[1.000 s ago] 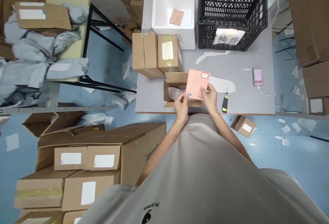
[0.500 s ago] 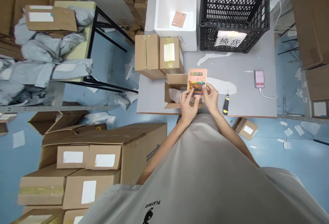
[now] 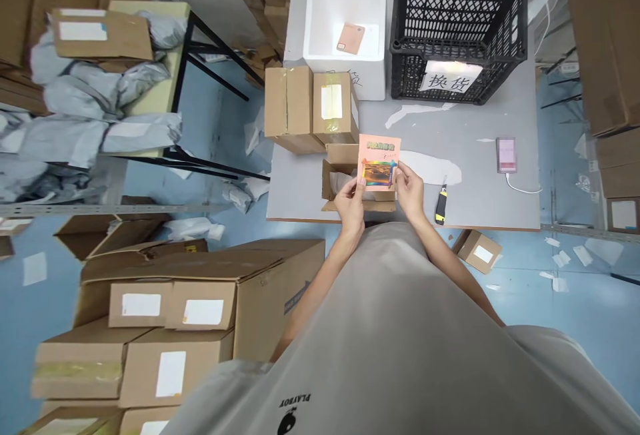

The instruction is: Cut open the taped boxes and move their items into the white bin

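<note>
Both my hands hold a thin pink book (image 3: pixel 379 158) upright over the near edge of the grey table (image 3: pixel 470 188). Its front cover, with a colourful picture and green lettering, faces me. My left hand (image 3: pixel 351 200) pinches the lower left edge, and my right hand (image 3: pixel 409 188) grips the right edge. Just behind the book lies an opened small cardboard box (image 3: pixel 336 185) with white wrapping inside.
Two taped cardboard boxes (image 3: pixel 310 105) stand behind the open one. A white foam box (image 3: pixel 320 15) holds another pink book (image 3: pixel 351 38). A black plastic crate (image 3: pixel 457 28) with a paper label, a utility knife (image 3: pixel 439 203) and a charging phone (image 3: pixel 506 154) are on the table. Stacked cartons (image 3: pixel 165 315) fill the floor at left.
The book has been turned over in my hands: a second ago its plain back with a barcode faced me, now the pictured front cover does. My left hand shifted to the lower left edge.
</note>
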The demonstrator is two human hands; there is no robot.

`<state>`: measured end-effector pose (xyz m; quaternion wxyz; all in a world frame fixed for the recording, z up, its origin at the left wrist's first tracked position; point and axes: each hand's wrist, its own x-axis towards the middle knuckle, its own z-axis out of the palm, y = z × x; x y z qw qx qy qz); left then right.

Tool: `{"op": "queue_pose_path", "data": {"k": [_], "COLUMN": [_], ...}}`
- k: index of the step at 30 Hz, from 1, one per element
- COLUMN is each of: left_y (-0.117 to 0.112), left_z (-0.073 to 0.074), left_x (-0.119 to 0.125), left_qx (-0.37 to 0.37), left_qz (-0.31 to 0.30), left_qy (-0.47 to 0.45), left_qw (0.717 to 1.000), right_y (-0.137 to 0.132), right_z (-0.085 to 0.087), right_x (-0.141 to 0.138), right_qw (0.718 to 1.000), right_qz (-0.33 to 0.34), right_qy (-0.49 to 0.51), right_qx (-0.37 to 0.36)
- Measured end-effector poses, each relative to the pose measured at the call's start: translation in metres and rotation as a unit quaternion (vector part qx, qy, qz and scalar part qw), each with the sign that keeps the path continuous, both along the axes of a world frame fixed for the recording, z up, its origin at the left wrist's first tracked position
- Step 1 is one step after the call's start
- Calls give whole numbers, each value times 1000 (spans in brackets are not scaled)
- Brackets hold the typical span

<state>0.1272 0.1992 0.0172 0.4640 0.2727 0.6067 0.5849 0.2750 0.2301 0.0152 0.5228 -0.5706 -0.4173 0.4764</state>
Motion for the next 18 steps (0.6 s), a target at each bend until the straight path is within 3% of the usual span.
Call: {"op": "queue_pose_path", "data": {"k": [2, 5, 9, 13, 16, 18], "left_y": [0, -3, -12, -16, -12, -8], "left_z": [1, 5, 14, 19, 15, 10], "left_x": [-1, 1, 8, 9, 2, -5], "left_qx": [15, 43, 114, 162, 105, 55], "left_qz": [13, 13, -47, -119, -68, -38], "left_qy": [15, 93, 249, 311, 275, 197], "left_qw": [1000, 995, 961, 929, 953, 978], "right_y": [-7, -20, -27, -18, -11, -10], "right_z": [8, 23, 34, 30, 25, 22], "right_x": [-3, -15, -30, -22, -12, -8], "right_qw": [999, 999, 999, 998, 997, 997], "right_qz": [-37, -16, 14, -18, -15, 0], "right_qy": [-31, -24, 36, 60, 69, 73], "right_qx": [17, 22, 12, 7, 5, 10]}}
